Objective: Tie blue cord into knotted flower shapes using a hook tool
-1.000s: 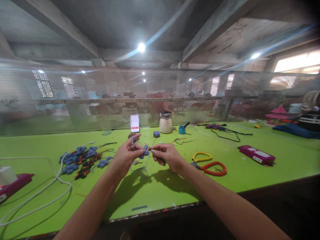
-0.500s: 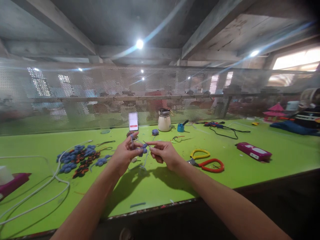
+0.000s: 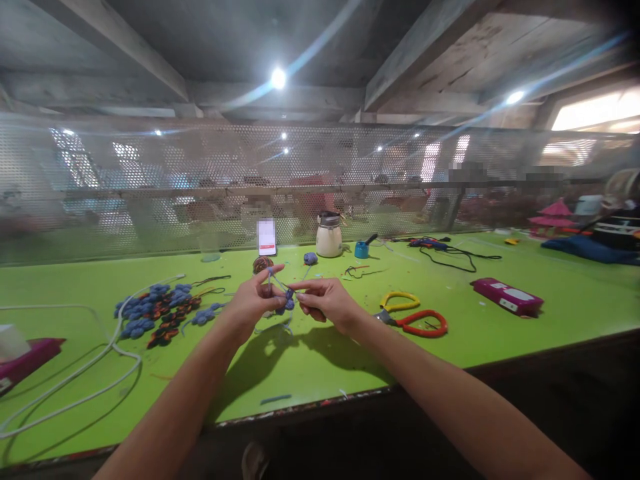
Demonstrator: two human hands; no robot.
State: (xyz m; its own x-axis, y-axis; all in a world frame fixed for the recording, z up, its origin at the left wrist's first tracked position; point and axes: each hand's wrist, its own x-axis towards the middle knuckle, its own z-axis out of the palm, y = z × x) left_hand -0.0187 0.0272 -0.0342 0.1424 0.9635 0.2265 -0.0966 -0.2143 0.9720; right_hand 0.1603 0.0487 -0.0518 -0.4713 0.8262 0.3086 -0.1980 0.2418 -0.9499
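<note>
My left hand [image 3: 255, 297] pinches a small blue-purple crochet piece [image 3: 286, 303], with yarn looped over its raised index finger. My right hand [image 3: 327, 301] is closed on a thin crochet hook [image 3: 295, 289], whose tip meets the piece; most of the hook is hidden by the fingers. A pale yarn tail [image 3: 287, 327] hangs below the piece. Behind the hands sit a blue-purple yarn ball [image 3: 311, 259] and a dark multicoloured yarn ball [image 3: 263, 265]. Left of my left hand lie several blue crocheted flowers [image 3: 137, 327] and dark orange-black ones [image 3: 167, 327].
Scissors [image 3: 423, 323] with yellow and red handles lie right of my right hand. A phone [image 3: 267, 237], a cream jar [image 3: 329, 240] and a blue pot [image 3: 362, 250] stand at the back. A white cable [image 3: 75, 380] crosses the left; a purple power strip [image 3: 507, 298] lies right.
My left index finger has tilted to the right, and the yarn over it now runs more directly to the crochet piece. The dark yarn ball shows more. The camera view has shifted slightly.
</note>
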